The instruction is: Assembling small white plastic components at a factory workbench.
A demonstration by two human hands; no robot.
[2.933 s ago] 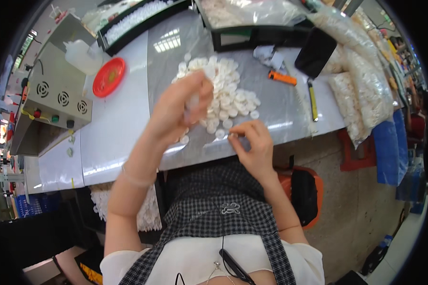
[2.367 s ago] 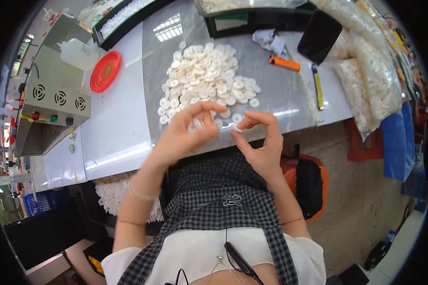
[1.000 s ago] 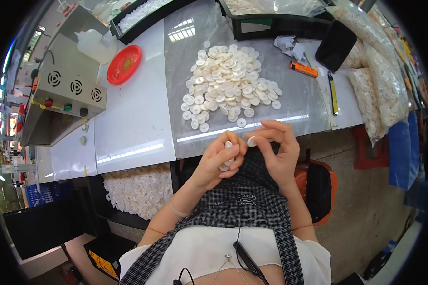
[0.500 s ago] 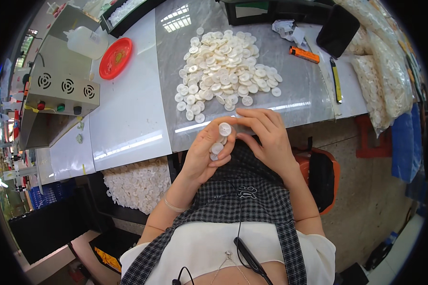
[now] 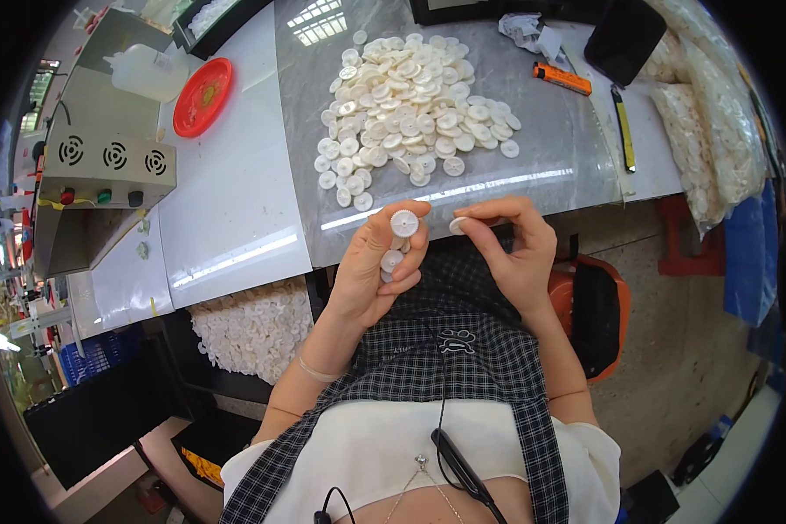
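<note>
My left hand (image 5: 358, 275) is closed around several small white plastic gears. One gear (image 5: 403, 224) faces up under its thumb and index finger, and another gear (image 5: 391, 260) shows lower down among the curled fingers. A short way to the right, my right hand (image 5: 522, 258) pinches a single white gear (image 5: 457, 226) between thumb and index finger, seen nearly edge-on. Both hands are raised at the table's near edge, apart from each other. Beyond them a heap of similar white gears (image 5: 406, 109) lies on the grey tabletop (image 5: 550, 140).
Below the table at left is a bin of white parts (image 5: 251, 336). A metal box with knobs (image 5: 105, 162), a white bottle (image 5: 148, 74) and a red plate (image 5: 183, 122) stand left. Rightward lie an orange cylinder (image 5: 561, 79), a yellow cutter knife (image 5: 623, 133) and filled plastic bags (image 5: 694, 157).
My right hand has drawn away to the right from my left fingertips, and a gear now shows in its pinch. My left hand still holds its gears. The whole view has shifted slightly.
</note>
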